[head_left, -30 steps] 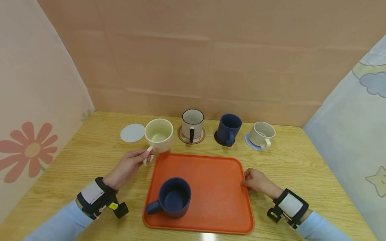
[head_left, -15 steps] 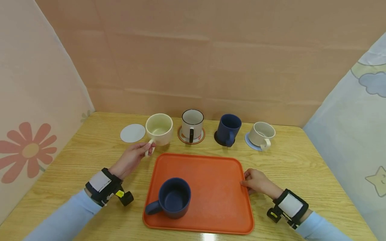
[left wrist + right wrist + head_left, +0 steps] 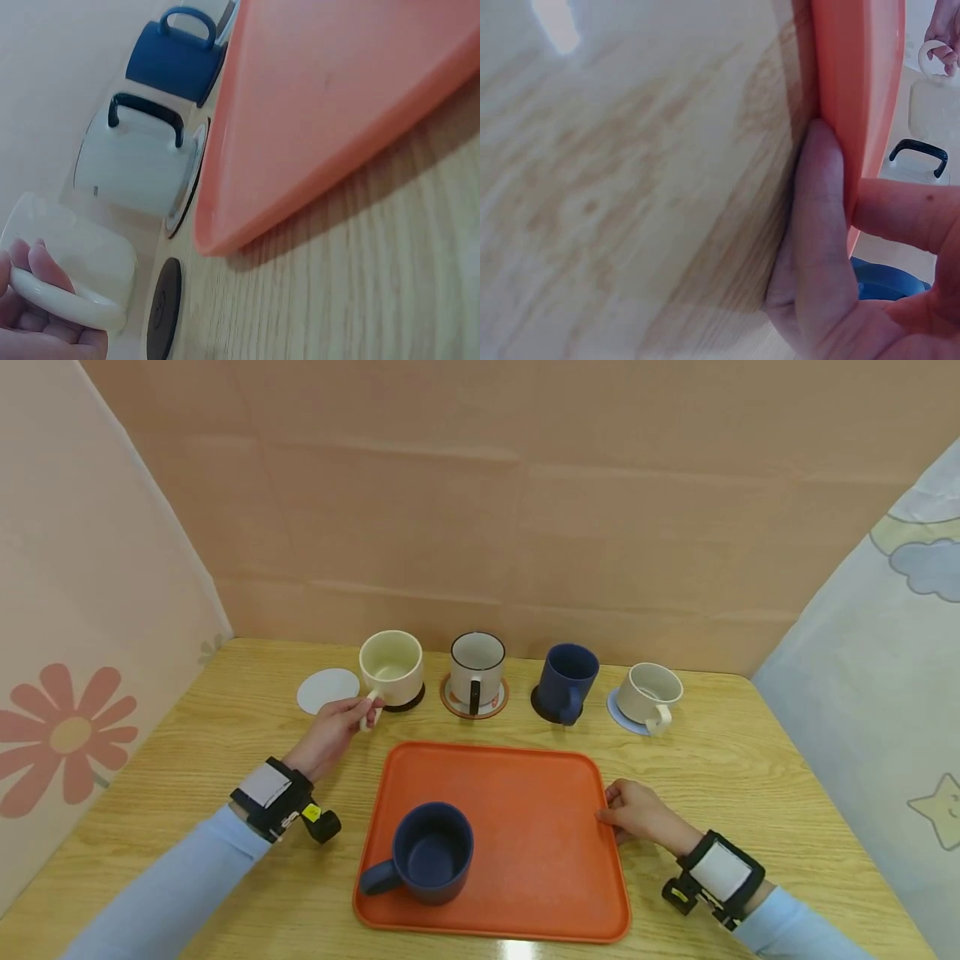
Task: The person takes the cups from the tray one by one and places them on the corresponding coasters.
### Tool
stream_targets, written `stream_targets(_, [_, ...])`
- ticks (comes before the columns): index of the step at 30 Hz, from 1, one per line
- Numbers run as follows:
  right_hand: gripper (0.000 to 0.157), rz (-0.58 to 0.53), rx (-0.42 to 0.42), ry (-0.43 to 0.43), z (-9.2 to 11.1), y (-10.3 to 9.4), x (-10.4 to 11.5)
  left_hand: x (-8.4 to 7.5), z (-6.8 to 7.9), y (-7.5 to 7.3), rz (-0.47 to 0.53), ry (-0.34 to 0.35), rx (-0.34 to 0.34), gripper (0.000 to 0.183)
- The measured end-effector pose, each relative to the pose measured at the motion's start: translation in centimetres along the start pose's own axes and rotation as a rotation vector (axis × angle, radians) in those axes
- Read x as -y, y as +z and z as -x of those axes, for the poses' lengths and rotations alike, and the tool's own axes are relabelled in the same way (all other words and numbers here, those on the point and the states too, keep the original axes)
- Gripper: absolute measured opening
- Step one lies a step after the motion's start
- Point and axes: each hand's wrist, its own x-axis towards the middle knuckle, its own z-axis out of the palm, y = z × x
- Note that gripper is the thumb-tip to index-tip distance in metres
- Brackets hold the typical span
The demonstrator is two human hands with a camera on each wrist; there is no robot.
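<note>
By its handle, my left hand point(image 3: 335, 732) grips a cream mug point(image 3: 392, 665), upright at the back left. A dark round coaster point(image 3: 407, 700) lies beneath; in the left wrist view a gap shows between the mug and the coaster point(image 3: 163, 309). My right hand point(image 3: 640, 811) pinches the right rim of an orange tray point(image 3: 536, 843). Its thumb point(image 3: 907, 211) is over the rim, while the fingers lie along the outside. On the tray's left part stands a dark blue mug point(image 3: 433, 853), its handle pointing left.
Along the back, a white mug with black handle point(image 3: 477, 664), a blue mug point(image 3: 568, 681) and a small off-white cup point(image 3: 651, 695) stand on coasters. A bare white coaster point(image 3: 327, 690) lies far left. A brown paper wall point(image 3: 480, 510) rises behind the table.
My left hand has carried the cream mug back, away from the tray, until it is over the dark coaster, which now shows. The right hand and tray have stayed put.
</note>
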Motion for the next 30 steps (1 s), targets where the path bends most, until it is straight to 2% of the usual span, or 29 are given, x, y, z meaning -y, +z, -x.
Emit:
stream_targets(7, [0.021,-0.001,-0.003,0.012,0.1,0.0,0.1,0.3,-0.7,-0.1,0.03,-0.02,-0.039,0.024])
stream_targets(12, [0.021,0.002,0.006,0.011,0.1,-0.1,0.2,0.6,-1.1,-0.1,0.021,-0.025,-0.046,0.032])
stream_targets(16, [0.02,0.003,0.002,0.029,0.1,0.0,0.3,1.0,-1.3,-0.3,0.029,0.0,-0.023,0.042])
stream_targets(17, [0.02,0.001,0.004,0.027,0.1,0.0,0.3,1.5,-1.6,-0.7,0.074,0.025,0.005,0.04])
stream_targets(20, [0.021,0.001,0.006,0.015,0.1,0.0,0.3,1.5,-1.6,-0.8,0.098,0.031,0.019,0.038])
stream_targets(23, [0.022,0.007,0.005,0.008,0.1,0.0,0.3,1.3,-1.7,-0.7,0.096,-0.013,-0.018,0.037])
stream_targets(25, [0.022,0.01,0.0,0.016,0.2,0.0,0.3,0.9,-1.7,-0.4,0.054,-0.067,-0.057,0.039])
stream_targets(30, [0.022,0.014,-0.003,0.019,0.2,0.0,0.4,0.8,-2.0,-0.5,0.071,-0.122,-0.066,0.039])
